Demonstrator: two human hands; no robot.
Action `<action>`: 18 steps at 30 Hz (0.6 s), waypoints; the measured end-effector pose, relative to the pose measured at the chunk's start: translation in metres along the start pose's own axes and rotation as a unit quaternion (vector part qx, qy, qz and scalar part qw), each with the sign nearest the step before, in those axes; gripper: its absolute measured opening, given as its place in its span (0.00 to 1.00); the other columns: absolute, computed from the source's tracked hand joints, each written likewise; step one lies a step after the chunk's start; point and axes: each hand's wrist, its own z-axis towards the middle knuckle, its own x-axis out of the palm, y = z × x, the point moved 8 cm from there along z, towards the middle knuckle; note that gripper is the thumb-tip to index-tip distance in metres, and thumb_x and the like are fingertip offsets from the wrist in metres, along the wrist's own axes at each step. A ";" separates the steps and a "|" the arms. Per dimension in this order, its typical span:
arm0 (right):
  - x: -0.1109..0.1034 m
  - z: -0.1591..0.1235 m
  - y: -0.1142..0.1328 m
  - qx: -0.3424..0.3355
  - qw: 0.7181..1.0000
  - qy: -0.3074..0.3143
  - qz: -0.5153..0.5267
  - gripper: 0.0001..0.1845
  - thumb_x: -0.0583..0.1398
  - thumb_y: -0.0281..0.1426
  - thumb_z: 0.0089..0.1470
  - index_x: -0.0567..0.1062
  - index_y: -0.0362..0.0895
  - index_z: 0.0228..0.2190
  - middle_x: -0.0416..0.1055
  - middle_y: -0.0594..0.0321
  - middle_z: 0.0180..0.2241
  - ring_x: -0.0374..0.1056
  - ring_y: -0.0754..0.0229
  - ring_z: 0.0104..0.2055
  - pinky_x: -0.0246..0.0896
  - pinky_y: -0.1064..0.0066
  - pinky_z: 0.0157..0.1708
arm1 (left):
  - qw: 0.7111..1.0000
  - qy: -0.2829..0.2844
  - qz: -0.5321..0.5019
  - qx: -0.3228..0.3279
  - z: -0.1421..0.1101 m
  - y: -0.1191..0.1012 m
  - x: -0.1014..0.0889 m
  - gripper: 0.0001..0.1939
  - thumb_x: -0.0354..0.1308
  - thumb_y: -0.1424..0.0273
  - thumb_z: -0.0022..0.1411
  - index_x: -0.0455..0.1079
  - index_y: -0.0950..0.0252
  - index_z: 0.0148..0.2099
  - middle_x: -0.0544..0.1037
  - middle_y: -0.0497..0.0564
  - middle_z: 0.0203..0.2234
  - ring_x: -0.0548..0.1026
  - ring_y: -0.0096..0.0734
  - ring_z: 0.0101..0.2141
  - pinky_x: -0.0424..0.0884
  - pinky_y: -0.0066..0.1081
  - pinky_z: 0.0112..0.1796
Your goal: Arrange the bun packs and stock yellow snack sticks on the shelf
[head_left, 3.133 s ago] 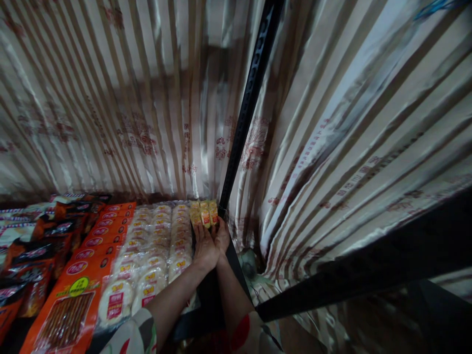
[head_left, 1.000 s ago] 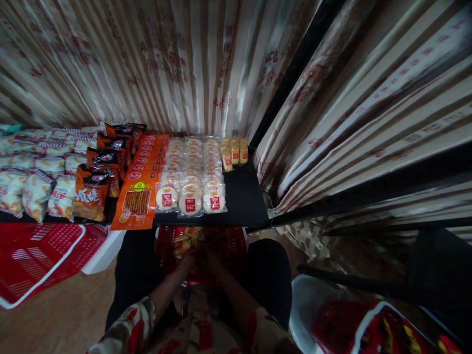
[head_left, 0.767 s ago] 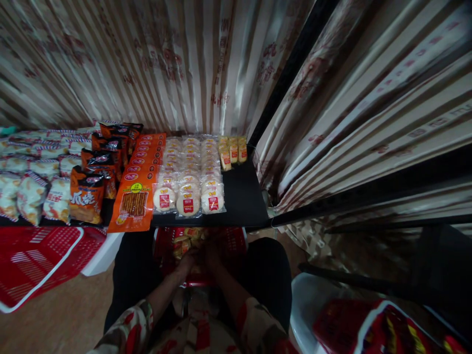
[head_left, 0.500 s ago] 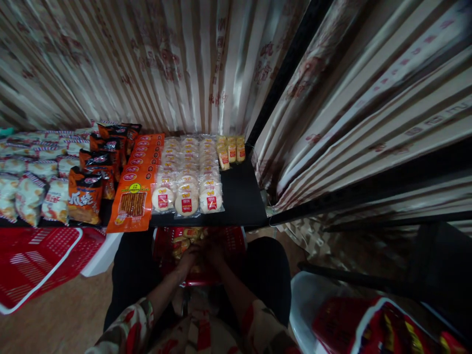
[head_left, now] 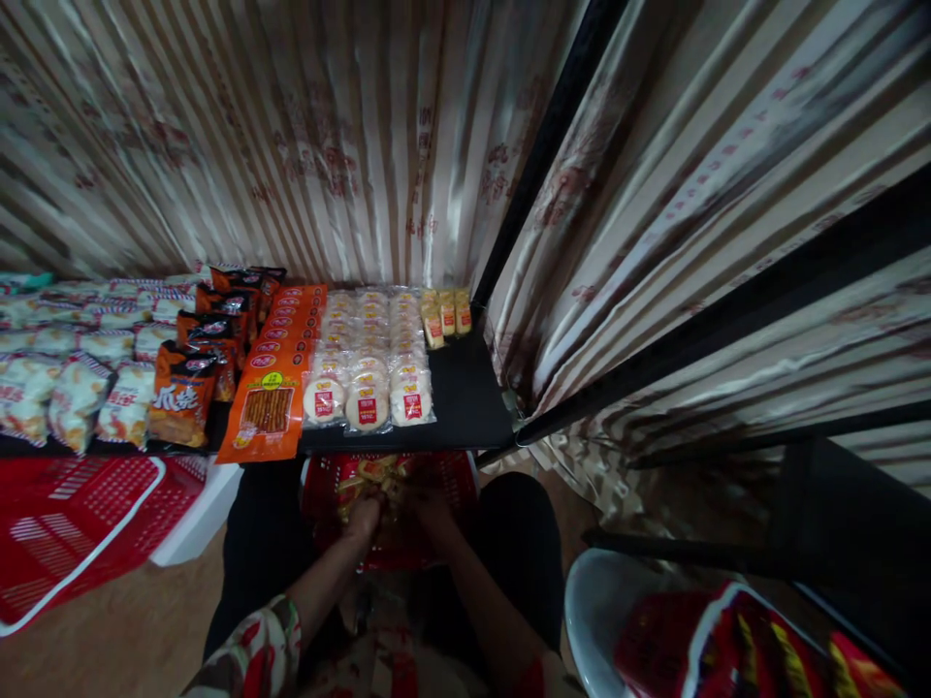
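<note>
Both hands reach into a red plastic basket (head_left: 464,485) between my knees, under the table edge. Inside it lie several small packets in yellow wrappers (head_left: 378,472). My left hand (head_left: 365,511) is at the left of these packets, its fingers curled closed against a yellow wrapper. My right hand (head_left: 431,511) is at their right side, dark and blurred, its fingertips hidden among the packets. On the black table above, three similar yellow packets (head_left: 447,315) stand at the right end of the rows.
Round rice crackers in clear wrappers (head_left: 368,397), an orange strip of stick snacks (head_left: 266,407), orange-black bags (head_left: 181,397) and white snack bags (head_left: 77,397) line the black table (head_left: 469,397). Another red basket (head_left: 87,528) is at left. A white tub (head_left: 593,601) holds red packages at right.
My hands have moved slightly apart within the basket, and more of the yellow packets shows between them. The view has shifted a little. The goods on the table have not changed.
</note>
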 end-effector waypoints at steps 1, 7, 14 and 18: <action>-0.004 -0.005 0.005 -0.009 1.000 -0.009 -0.011 0.15 0.55 0.33 0.48 0.76 0.36 0.32 0.76 0.51 0.33 0.71 0.53 0.36 0.64 0.66 0.36 | 1.000 0.004 -0.017 -0.004 -0.004 -0.004 0.000 0.09 0.52 0.67 0.55 0.67 0.65 0.38 0.73 0.47 0.20 0.72 0.27 0.22 0.69 0.28 0.27; -0.022 -0.048 0.062 -0.170 0.966 -0.054 -0.184 0.13 0.53 0.30 0.52 0.74 0.42 0.38 0.74 0.55 0.39 0.69 0.57 0.42 0.61 0.68 0.44 | 0.980 0.084 -0.180 -0.032 -0.026 -0.024 0.009 0.12 0.51 0.64 0.56 0.67 0.66 0.38 0.74 0.50 0.26 0.74 0.26 0.26 0.71 0.29 0.33; -0.020 -0.084 0.089 -0.228 0.917 -0.051 -0.323 0.14 0.51 0.31 0.57 0.73 0.46 0.40 0.70 0.54 0.43 0.70 0.58 0.40 0.63 0.71 0.37 | 0.967 0.094 -0.238 -0.019 -0.047 -0.040 0.011 0.17 0.57 0.59 0.51 0.67 0.66 0.38 0.74 0.48 0.24 0.73 0.26 0.25 0.70 0.28 0.32; -0.026 -0.091 0.089 -0.222 0.916 -0.058 -0.329 0.15 0.51 0.30 0.57 0.73 0.48 0.43 0.70 0.56 0.44 0.70 0.58 0.40 0.64 0.71 0.36 | 0.963 0.101 -0.251 0.016 -0.055 -0.050 0.010 0.18 0.63 0.60 0.45 0.65 0.65 0.35 0.75 0.46 0.26 0.73 0.24 0.26 0.69 0.27 0.33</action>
